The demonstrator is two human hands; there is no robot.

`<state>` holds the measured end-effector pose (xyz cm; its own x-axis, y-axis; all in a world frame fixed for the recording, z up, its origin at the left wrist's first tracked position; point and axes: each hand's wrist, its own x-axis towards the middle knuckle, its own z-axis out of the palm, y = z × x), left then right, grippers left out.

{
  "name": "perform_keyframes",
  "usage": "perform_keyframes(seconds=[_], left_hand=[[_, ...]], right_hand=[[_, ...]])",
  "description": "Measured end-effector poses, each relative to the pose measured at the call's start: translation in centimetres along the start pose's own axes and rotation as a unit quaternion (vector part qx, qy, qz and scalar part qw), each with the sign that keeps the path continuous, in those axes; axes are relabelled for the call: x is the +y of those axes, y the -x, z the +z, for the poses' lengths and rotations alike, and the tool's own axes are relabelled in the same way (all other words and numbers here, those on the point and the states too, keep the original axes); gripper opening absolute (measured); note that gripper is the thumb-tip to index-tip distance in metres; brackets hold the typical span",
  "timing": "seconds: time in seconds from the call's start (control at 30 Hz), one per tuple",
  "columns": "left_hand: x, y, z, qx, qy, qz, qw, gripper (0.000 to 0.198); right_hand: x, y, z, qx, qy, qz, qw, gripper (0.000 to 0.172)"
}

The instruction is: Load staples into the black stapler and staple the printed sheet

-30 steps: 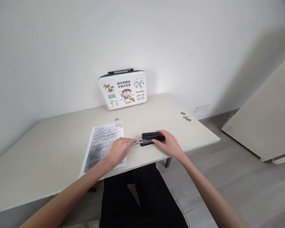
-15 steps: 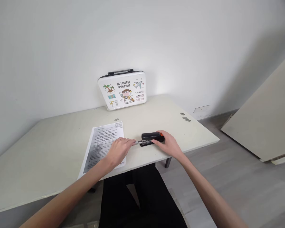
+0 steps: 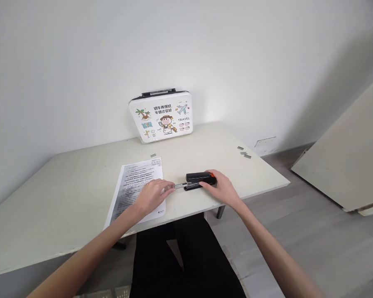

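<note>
A black stapler (image 3: 200, 179) with an orange patch at its right end lies near the table's front edge. My right hand (image 3: 223, 189) is closed around that end, thumb along the near side. From the stapler's left end a metal staple tray (image 3: 179, 186) sticks out. My left hand (image 3: 153, 195) pinches the tray's outer tip between thumb and fingers. Beneath my left hand and forearm lies a printed sheet of paper (image 3: 133, 176), partly covered by them. Whether staples sit inside the stapler is hidden.
A white cartoon-printed case (image 3: 161, 118) stands against the wall at the back of the table (image 3: 81, 182). One staple strip (image 3: 153, 155) lies above the paper; several more staple strips (image 3: 243, 153) lie near the right edge. A pale panel (image 3: 345, 153) stands on the floor at right.
My left hand has moved slightly left, and more of the metal tray now shows outside the stapler. My right hand keeps its hold. The whole view has shifted a little.
</note>
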<state>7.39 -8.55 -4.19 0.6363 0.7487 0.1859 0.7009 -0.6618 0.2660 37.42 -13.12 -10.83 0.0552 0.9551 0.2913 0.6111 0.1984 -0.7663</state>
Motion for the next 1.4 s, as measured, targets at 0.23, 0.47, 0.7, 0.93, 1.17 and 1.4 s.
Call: perform_keyframes(seconds=[0.23, 0.47, 0.7, 0.93, 1.17, 1.4], left_hand=[[-1.8, -0.3, -0.1, -0.049, 0.149, 0.051, 0.986, 0.028], [-1.1, -4.6, 2.0, -0.044, 0.132, 0.174, 0.975, 0.041], [-1.6, -6.7, 3.4, -0.046, 0.109, 0.191, 0.974, 0.043], [-1.1, -6.4, 2.6, -0.052, 0.069, 0.195, 0.977, 0.046], [-8.3, -5.7, -0.2, 0.069, -0.007, -0.053, 0.996, 0.044], [-16.3, -4.4, -1.7, 0.135, -0.051, -0.228, 0.963, 0.048]], right_hand=[[0.0, 0.1, -0.5, -0.01, -0.054, -0.051, 0.997, 0.042], [-0.1, 0.2, -1.0, -0.047, -0.054, -0.066, 0.995, 0.037], [-0.1, 0.3, -1.2, -0.053, -0.024, -0.079, 0.995, 0.037], [-0.4, 0.2, -1.0, -0.051, -0.051, -0.059, 0.996, 0.04], [-0.8, 0.5, -0.8, -0.037, -0.059, -0.032, 0.997, 0.038], [-0.9, 0.5, -0.7, -0.036, -0.061, -0.029, 0.997, 0.039]])
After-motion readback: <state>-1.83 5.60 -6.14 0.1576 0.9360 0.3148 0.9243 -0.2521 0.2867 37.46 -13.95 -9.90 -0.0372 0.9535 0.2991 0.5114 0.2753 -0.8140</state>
